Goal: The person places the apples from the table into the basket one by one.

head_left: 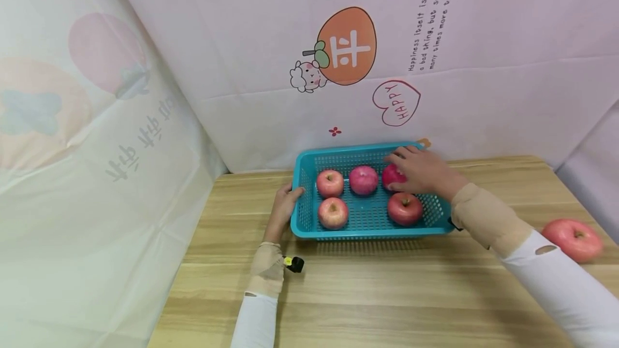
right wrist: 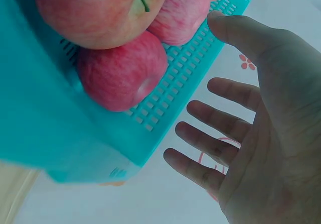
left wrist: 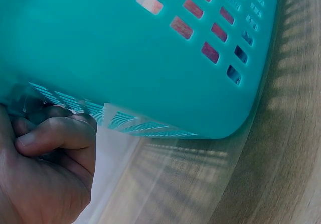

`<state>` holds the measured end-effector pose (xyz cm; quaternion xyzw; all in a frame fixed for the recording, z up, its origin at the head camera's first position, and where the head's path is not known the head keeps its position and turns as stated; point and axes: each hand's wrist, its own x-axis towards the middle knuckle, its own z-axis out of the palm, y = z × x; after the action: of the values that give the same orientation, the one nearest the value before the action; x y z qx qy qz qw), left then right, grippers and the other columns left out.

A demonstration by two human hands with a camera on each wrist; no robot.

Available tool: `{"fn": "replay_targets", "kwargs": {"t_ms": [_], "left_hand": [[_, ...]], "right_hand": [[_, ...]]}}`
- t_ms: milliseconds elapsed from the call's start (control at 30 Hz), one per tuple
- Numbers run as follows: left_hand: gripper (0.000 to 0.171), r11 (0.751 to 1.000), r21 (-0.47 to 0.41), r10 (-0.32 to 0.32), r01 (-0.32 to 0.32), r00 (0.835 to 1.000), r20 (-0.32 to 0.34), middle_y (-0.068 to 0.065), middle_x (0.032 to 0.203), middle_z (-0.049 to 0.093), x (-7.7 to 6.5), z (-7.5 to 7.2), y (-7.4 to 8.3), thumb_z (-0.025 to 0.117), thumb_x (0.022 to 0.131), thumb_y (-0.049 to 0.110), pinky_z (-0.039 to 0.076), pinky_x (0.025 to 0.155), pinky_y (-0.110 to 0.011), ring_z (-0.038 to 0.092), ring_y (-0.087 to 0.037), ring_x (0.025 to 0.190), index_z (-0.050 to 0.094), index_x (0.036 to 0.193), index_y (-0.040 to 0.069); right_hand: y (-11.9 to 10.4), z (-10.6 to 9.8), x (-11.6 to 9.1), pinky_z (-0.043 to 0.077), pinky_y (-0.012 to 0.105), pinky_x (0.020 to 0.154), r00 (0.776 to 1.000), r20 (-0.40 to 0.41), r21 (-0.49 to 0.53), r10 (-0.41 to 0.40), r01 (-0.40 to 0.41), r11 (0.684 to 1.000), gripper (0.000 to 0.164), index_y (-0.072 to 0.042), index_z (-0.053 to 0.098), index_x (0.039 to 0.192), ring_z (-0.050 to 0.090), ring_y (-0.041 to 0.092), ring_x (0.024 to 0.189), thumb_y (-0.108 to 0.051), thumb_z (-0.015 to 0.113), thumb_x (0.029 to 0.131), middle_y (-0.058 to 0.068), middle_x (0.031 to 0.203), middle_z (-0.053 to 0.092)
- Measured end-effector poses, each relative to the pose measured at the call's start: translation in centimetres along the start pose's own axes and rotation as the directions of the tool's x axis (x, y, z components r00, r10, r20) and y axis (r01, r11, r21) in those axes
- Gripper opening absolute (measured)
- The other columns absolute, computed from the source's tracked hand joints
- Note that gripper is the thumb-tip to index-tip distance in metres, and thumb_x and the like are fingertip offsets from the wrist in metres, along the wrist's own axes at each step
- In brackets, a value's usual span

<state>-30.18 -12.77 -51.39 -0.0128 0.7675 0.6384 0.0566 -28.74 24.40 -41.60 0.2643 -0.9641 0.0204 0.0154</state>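
A blue plastic basket [head_left: 338, 151] with perforated walls holds several apples. My left hand [head_left: 284, 205] grips its left rim, thumb over the edge; in the left wrist view the fingers of the left hand [left wrist: 55, 148] are curled at the basket wall. My right hand [head_left: 425, 168] hovers over the back right of the basket, fingers spread around a deep pink apple [head_left: 390, 177]. The right wrist view has that apple [right wrist: 123, 73] lying in the basket, apart from the outstretched right hand [right wrist: 271, 128]. In front of it lies a red apple [head_left: 405, 209].
Inside the basket are also a pink apple [head_left: 364, 180] and two paler ones on the left, one apple [head_left: 330, 183] behind the other. Outside, another apple [head_left: 573, 239] lies on the wooden table [head_left: 367, 294] at right, near the right forearm. A printed cloth [head_left: 271, 122] hangs behind.
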Motion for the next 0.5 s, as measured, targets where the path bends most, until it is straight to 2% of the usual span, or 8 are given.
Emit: {"fn": "replay_targets", "kwargs": {"t_ms": [267,500], "left_hand": [[0.049,1.0,0.004,-0.007,0.007,1.0,-0.004,-0.03,0.131,0.069,-0.2,0.0,0.0,0.06,0.1,0.025,0.064,0.09,-0.043,0.073,-0.037,0.109,0.065,0.14,-0.004],[0.048,0.999,-0.04,-0.002,0.003,1.0,0.023,-0.03,0.133,0.068,-0.1,0.0,-0.1,0.058,0.101,0.023,0.064,0.09,-0.044,0.071,-0.045,0.116,0.063,0.142,-0.003]], "right_hand": [[0.5,-0.1,-1.2,0.049,0.069,0.107,0.999,-0.043,-0.017,0.007,-0.008,1.0,0.068,-0.007,0.062,0.143,0.055,0.048,0.133,-0.048,0.08,0.091,0.022,0.142,0.06],[0.9,0.1,-2.0,0.049,0.068,0.108,0.998,-0.057,-0.06,0.008,-0.011,0.998,0.071,-0.008,0.06,0.145,0.056,0.047,0.134,-0.05,0.079,0.092,0.021,0.143,0.06]]}}
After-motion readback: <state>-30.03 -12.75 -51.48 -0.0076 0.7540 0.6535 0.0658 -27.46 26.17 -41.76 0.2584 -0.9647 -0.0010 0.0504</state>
